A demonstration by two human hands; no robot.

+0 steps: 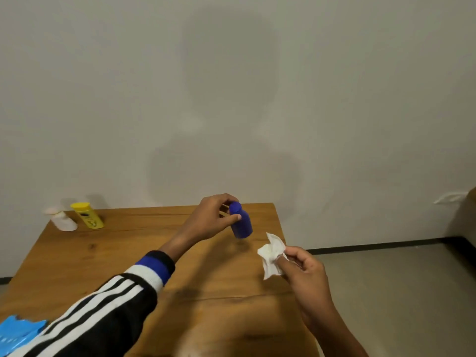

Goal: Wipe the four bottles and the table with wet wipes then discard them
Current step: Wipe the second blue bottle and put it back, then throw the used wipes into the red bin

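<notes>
- A wooden table (108,256) fills the lower half of the head view, seen from above, with a plain pale wall behind it; grey floor shows toward 4 o'clock.
- The left hand (208,220), just past the middle of the view toward 6 o'clock, grasps a blue bottle (241,222) near its cap, thumb in front and fingers curled behind; the bottle is lifted off the table and tilted, its base leaning toward 5 o'clock, and a faint shadow lies on the wood beneath it.
- The left arm wears a black sleeve (103,310) with white stripes and a blue-and-white cuff; it runs in from 7 o'clock.
- The right hand (304,271), toward 5 o'clock, pinches a crumpled white wet wipe (271,253) between thumb and fingertips; the wipe sits near the blue bottle, at the bottle's 5 o'clock, and does not touch it.
- At the table's far left corner, toward 9 o'clock, a yellow bottle (87,215) stands upright; a white bottle (61,219) stands just beside it on its left; both are well apart from the hands.
- A blue packet (18,333) lies at the 7 o'clock corner of the view, partly cut off by the frame and blurred.
</notes>
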